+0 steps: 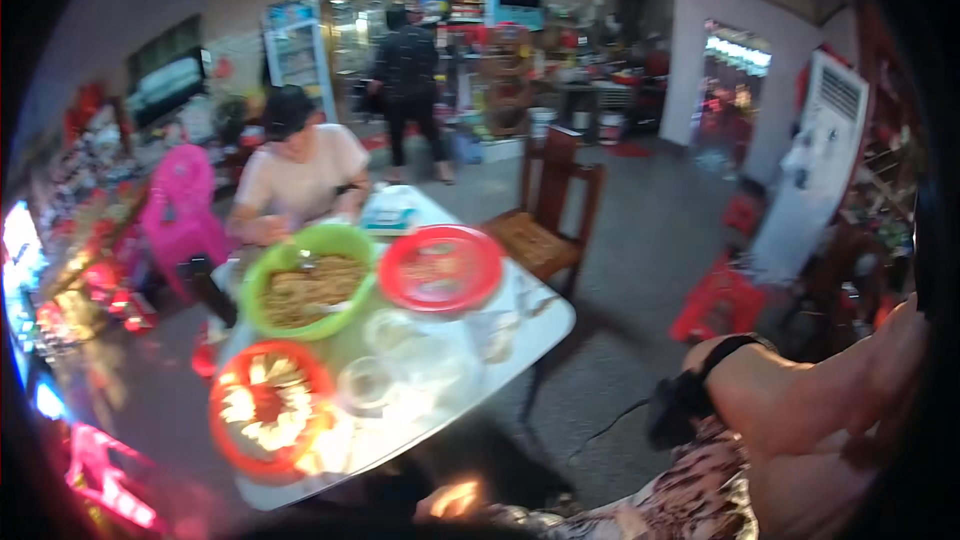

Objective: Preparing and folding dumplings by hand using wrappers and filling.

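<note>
Close to me at the right edge, my right hand (835, 405) is raised, large and blurred. A black strap and a dark device (675, 410) sit by its wrist. Its fingers are partly cut off, so any grip is unclear. At the lower edge my left hand (452, 500) shows only in part, brightly lit, below the table's near edge; its fingers cannot be made out. Nearest it on the white table (535, 325) is an orange-red plate (228, 410) with pale pieces in a ring. Beyond stands a green basin (255, 285) of brown filling with a spoon-like utensil.
A red round tray (440, 298) and clear plastic containers (365, 380) share the table. Across it sits a person in a black cap (300, 165); another person (405, 80) stands behind. A wooden chair (545, 235), pink chair (185, 205) and red stool (718, 298) stand around.
</note>
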A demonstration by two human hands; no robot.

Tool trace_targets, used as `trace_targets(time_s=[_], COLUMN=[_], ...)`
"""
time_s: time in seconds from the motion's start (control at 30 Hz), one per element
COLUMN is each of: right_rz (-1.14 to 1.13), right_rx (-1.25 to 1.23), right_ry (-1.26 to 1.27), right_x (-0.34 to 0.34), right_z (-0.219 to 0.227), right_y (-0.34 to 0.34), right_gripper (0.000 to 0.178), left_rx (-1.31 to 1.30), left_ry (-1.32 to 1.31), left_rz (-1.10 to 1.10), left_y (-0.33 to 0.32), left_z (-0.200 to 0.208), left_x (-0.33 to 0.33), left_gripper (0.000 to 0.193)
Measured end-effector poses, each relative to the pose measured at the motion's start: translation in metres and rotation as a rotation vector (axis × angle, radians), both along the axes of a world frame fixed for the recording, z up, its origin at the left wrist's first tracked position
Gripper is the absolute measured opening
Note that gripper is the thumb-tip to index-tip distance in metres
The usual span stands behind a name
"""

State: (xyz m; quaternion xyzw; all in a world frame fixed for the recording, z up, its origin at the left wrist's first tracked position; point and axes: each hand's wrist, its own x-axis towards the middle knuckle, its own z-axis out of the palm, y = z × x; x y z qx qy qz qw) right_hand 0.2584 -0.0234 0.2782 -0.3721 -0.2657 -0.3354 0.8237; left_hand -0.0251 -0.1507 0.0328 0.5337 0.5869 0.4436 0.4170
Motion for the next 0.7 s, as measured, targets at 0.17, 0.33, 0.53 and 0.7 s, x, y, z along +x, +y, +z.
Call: trace_targets(time_s=[0.17, 0.33, 0.53, 0.7], right_rz=[-0.302, -0.385, -0.385, -0.340], right_rx=[-0.197, -0.326, -0.502, -0.225], right_ry=[-0.178, -0.254, -0.299, -0.258], right_x=[0.025, 0.006, 0.005, -0.009], right_z=[0.009, 0.002, -0.008, -0.001], right_y=[-0.013, 0.000, -0.001, 0.028], right_gripper=[0.040, 0.039, 0.038, 0.036], left_rx=[0.114, 0.001, -0.098, -0.122], left_ry=[0.117, 0.090, 0.064, 0.020], left_rz=[-0.076, -0.074, -0.092, -0.109], left_y=[0.041, 0.061, 0.071, 0.077], left_z=[-0.027, -0.020, -0.004, 0.003], left_x=[0.014, 0.009, 0.012, 0.008], left_gripper=[0.024, 0.024, 0.025, 0.025])
